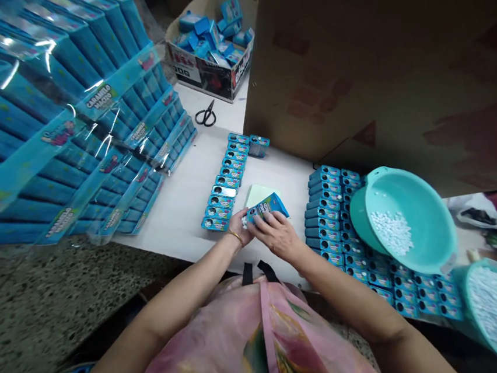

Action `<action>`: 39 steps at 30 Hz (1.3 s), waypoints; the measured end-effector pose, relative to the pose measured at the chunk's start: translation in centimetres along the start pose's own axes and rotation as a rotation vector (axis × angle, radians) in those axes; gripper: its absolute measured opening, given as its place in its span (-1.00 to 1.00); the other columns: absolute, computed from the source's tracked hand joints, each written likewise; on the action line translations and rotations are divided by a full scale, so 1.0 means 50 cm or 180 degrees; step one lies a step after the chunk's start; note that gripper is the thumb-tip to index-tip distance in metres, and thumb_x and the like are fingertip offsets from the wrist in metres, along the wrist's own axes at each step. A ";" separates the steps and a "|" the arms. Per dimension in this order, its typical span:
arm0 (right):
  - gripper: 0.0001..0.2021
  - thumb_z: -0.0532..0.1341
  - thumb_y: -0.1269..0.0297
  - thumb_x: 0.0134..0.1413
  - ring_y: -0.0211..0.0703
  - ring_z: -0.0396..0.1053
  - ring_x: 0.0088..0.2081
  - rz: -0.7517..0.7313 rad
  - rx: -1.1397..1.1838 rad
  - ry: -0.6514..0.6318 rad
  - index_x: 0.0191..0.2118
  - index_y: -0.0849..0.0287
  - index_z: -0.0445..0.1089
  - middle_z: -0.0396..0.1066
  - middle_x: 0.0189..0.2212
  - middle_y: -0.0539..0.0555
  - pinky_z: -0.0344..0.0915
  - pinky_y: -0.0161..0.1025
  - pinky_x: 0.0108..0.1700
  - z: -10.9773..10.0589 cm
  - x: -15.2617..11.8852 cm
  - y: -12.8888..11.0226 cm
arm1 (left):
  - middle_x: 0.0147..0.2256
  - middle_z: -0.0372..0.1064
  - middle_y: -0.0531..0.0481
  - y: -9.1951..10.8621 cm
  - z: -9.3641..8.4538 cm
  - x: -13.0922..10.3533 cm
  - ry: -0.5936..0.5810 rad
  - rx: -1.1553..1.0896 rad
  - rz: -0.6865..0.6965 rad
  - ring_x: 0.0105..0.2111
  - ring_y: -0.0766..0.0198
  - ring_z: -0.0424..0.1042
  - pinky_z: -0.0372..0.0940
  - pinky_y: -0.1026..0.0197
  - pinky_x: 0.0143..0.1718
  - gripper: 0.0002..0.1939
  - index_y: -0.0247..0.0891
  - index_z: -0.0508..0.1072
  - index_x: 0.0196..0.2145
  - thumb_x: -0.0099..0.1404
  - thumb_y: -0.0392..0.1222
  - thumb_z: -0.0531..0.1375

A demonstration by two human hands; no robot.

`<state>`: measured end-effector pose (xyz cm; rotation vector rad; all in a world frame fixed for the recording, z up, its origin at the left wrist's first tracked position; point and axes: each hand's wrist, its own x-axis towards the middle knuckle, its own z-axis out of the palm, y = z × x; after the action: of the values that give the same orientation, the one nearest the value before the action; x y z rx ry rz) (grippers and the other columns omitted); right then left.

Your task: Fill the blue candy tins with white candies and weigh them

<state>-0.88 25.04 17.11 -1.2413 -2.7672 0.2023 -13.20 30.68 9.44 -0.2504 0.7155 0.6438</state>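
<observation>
White table (177, 178), big carton (352, 77) walling off its far right side, so work is packed along the near edge. Person's box (270, 206) is up near that edge, tilted, over or just beyond a pale pad (255, 193); can't tell if it touches. Both hands closed on it: left hand (240, 227) cups the near-left end, with white pellets (245, 221) showing there, likely so none roll off; right hand (276, 232) lays its fingers over the printed face, probably to steady the angle. Box runs from the left palm, under the right fingers, far end sticking out free beyond them. Left thumb's exact hold is hidden. Box row (223, 202) just left, lined up label-up, presumably for easy reach. Bigger box block (326, 220) and basin (429, 216) sit right, same reason I'd guess. Scissors (206, 116) parked well clear, toward the far-left part.
</observation>
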 end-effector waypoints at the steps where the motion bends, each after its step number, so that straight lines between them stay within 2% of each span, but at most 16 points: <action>1: -0.61 -0.10 0.47 0.14 -0.02 0.02 0.05 0.0054 -0.0021 0.0036 0.08 0.05 0.06 0.13 0.03 0.12 -0.03 -0.02 0.01 0.000 -0.003 0.004 | -0.46 0.40 -0.16 0.000 -0.001 0.001 0.0053 -0.0031 -0.0033 -0.44 0.23 0.41 0.30 0.23 -0.34 -0.74 -0.46 0.37 -0.27 0.17 -0.21 0.02; 4: -0.61 -0.10 0.45 0.15 -0.04 0.01 0.05 0.0233 -0.0015 0.0115 0.07 -0.02 0.06 0.13 0.04 0.07 -0.06 -0.04 0.01 -0.003 -0.013 0.010 | -0.44 0.40 -0.17 0.001 -0.003 0.009 0.0112 -0.0099 -0.0043 -0.43 0.24 0.41 0.30 0.25 -0.34 -0.74 -0.48 0.36 -0.25 0.17 -0.25 0.02; 9: -0.60 -0.07 0.44 0.13 -0.04 0.02 0.05 0.0505 0.0118 0.0143 0.06 -0.08 0.10 0.15 0.03 0.03 -0.07 -0.04 0.01 -0.002 -0.019 0.015 | -0.45 0.40 -0.17 0.003 -0.007 0.025 -0.0010 -0.0133 0.0031 -0.44 0.24 0.41 0.31 0.25 -0.39 -0.78 -0.46 0.36 -0.28 0.15 -0.28 0.03; 11: -0.59 -0.03 0.44 0.10 -0.03 0.04 0.03 0.0819 0.0188 0.0314 0.05 -0.10 0.11 0.18 0.01 0.03 -0.07 -0.02 0.01 0.000 -0.019 0.027 | -0.47 0.40 -0.15 0.003 -0.008 0.029 -0.0023 -0.0195 0.0113 -0.45 0.22 0.41 0.31 0.22 -0.41 -0.82 -0.43 0.36 -0.33 0.14 -0.31 0.03; 14: -0.58 0.04 0.44 0.02 -0.04 0.07 0.00 0.1428 0.0532 0.0845 0.02 -0.07 0.16 0.21 -0.05 0.03 -0.03 -0.02 0.01 0.010 -0.025 0.059 | -0.52 0.38 -0.11 0.005 -0.010 0.034 0.0061 -0.0272 0.0206 -0.47 0.21 0.41 0.32 0.18 -0.43 -0.87 -0.39 0.35 -0.39 0.13 -0.34 0.03; 18: -0.67 0.06 0.40 -0.06 -0.12 0.19 -0.10 0.2041 0.1686 0.1703 -0.10 0.12 0.22 0.25 -0.15 0.09 0.13 -0.12 -0.06 0.055 -0.040 0.111 | -0.49 0.37 -0.14 0.017 -0.019 0.033 0.0203 -0.0102 0.0209 -0.44 0.19 0.41 0.32 0.19 -0.50 -0.89 -0.38 0.35 -0.39 0.12 -0.33 0.05; 21: -0.70 0.07 0.32 -0.08 -0.18 0.26 -0.23 0.2450 0.2679 0.1964 -0.14 0.19 0.17 0.27 -0.25 0.08 0.24 -0.21 -0.20 0.108 -0.035 0.133 | -0.49 0.36 -0.14 0.026 -0.034 0.021 0.0304 0.0043 0.0117 -0.47 0.22 0.41 0.27 0.29 -0.61 -0.91 -0.38 0.35 -0.40 0.10 -0.32 0.08; 24: -0.67 0.10 0.26 -0.14 -0.22 0.27 -0.28 0.2674 0.3154 0.2088 -0.17 0.22 0.14 0.27 -0.30 0.05 0.26 -0.26 -0.24 0.158 -0.013 0.141 | -0.47 0.35 -0.12 0.027 -0.060 -0.006 0.0248 0.0140 -0.0018 -0.49 0.25 0.39 0.22 0.34 -0.65 -0.91 -0.37 0.35 -0.41 0.09 -0.30 0.11; 28: -0.62 0.13 0.23 -0.16 -0.22 0.27 -0.25 0.2648 0.3025 0.1947 -0.16 0.23 0.13 0.27 -0.27 0.07 0.25 -0.24 -0.19 0.191 0.005 0.149 | -0.48 0.31 -0.08 0.019 -0.102 -0.064 0.0162 0.0216 -0.0057 -0.54 0.34 0.34 0.14 0.40 -0.70 -0.89 -0.37 0.34 -0.38 0.11 -0.27 0.11; 30: -0.56 0.13 0.22 -0.14 -0.19 0.25 -0.17 0.2497 0.2789 0.1840 -0.08 0.25 0.10 0.25 -0.18 0.12 0.23 -0.20 -0.13 0.185 -0.009 0.150 | -0.48 0.30 -0.06 0.016 -0.121 -0.095 0.0194 0.0209 -0.0006 -0.56 0.36 0.32 0.11 0.42 -0.72 -0.89 -0.35 0.34 -0.37 0.13 -0.26 0.09; 33: -0.47 0.15 0.22 -0.10 -0.11 0.15 -0.02 0.2276 0.2088 0.1888 0.03 0.22 0.05 0.16 -0.04 0.18 0.14 -0.09 0.00 0.152 -0.055 0.134 | -0.48 0.28 -0.05 0.018 -0.145 -0.132 0.0314 0.0197 0.0067 -0.57 0.38 0.29 0.10 0.41 -0.73 -0.89 -0.35 0.33 -0.38 0.15 -0.25 0.07; 36: -0.63 0.10 0.29 -0.02 -0.08 0.15 -0.02 0.2133 0.1425 0.1859 -0.02 0.14 0.17 0.21 -0.08 0.15 0.10 0.00 0.02 0.119 -0.102 0.096 | -0.49 0.27 -0.05 0.024 -0.166 -0.156 0.0376 0.0173 0.0090 -0.58 0.39 0.27 0.10 0.40 -0.73 -0.89 -0.35 0.33 -0.40 0.17 -0.26 0.05; 39: -0.76 0.04 0.34 0.03 -0.10 0.21 -0.08 0.2207 0.1318 0.1921 -0.14 0.11 0.29 0.26 -0.15 0.14 0.16 0.00 -0.03 0.112 -0.126 0.067 | -0.49 0.27 -0.05 0.031 -0.182 -0.167 0.0392 0.0226 0.0206 -0.58 0.38 0.27 0.10 0.40 -0.73 -0.87 -0.35 0.33 -0.42 0.18 -0.25 0.04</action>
<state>4.94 22.06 10.78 -1.7174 -1.6264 0.3535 -23.78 24.20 8.41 -0.2033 0.8659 0.6673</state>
